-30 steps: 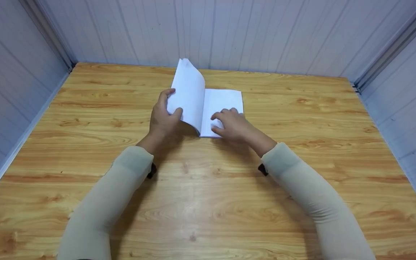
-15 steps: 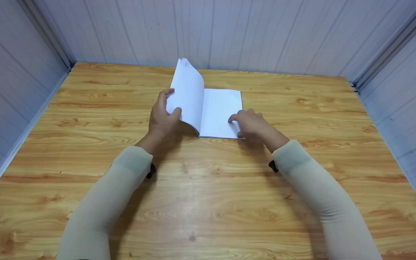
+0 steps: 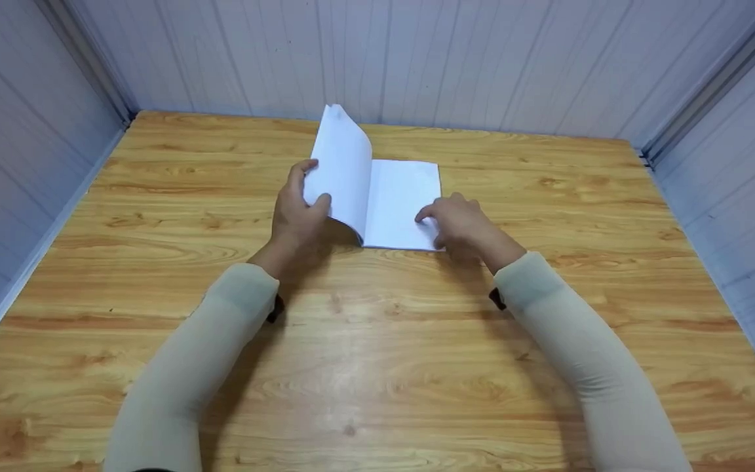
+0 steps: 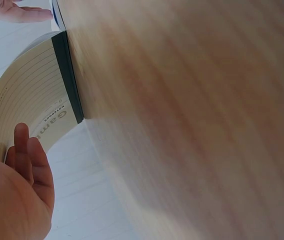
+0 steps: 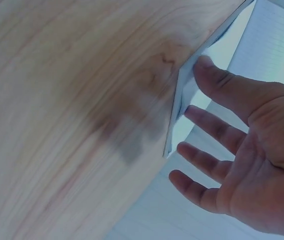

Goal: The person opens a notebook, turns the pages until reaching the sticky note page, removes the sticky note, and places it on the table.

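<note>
An opened notebook point(image 3: 400, 200) lies on the wooden table. Its right-hand part is flat, while the left-hand part stands raised and bowed. My left hand point(image 3: 297, 213) grips that raised part, thumb over the white page and fingers behind the cover. In the left wrist view, the cream cover point(image 4: 37, 85) shows printed lines, the word "NOTEBOOK" and a dark green spine point(image 4: 68, 75). At the near right corner, my right hand point(image 3: 463, 223) pinches the pages between bent index finger and thumb. The right wrist view shows the thumb point(image 5: 222, 82) at the page edge; the index fingertip is hidden there.
The wooden table point(image 3: 351, 367) stretches all around the notebook. Pale panelled walls point(image 3: 456, 59) stand behind it and on both sides. A small black piece point(image 3: 497, 299) sticks out under the right sleeve cuff point(image 3: 528, 282).
My right hand has moved from over the right page out to its near right corner, then stayed there. The left hand has kept its grip on the raised part.
</note>
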The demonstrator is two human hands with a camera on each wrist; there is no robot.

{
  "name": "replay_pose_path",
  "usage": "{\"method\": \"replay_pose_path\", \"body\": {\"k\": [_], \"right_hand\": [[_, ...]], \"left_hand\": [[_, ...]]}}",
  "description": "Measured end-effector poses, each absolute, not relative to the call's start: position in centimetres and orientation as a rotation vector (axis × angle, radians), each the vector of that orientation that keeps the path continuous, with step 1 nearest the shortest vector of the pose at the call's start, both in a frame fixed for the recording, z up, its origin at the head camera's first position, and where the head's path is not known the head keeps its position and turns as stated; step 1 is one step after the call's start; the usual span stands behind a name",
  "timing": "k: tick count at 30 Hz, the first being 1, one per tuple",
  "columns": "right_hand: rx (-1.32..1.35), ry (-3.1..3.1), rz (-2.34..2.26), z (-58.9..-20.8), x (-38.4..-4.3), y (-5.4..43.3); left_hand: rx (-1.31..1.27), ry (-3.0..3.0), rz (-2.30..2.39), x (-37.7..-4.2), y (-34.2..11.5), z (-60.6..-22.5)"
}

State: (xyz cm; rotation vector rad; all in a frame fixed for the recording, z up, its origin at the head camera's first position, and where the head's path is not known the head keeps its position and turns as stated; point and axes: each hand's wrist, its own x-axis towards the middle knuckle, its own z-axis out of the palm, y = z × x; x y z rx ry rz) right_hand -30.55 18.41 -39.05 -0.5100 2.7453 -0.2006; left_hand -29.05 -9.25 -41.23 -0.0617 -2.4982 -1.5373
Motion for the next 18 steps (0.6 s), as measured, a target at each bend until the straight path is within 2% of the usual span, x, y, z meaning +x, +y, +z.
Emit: {"method": "replay_pose_path", "body": {"k": [18], "right_hand": [[-0.53,2.8,-0.199,-39.67,-31.06,18.36]], "left_hand": [[-0.063,-2.491,-1.569,-29.07,-9.3,-41.38]]}}
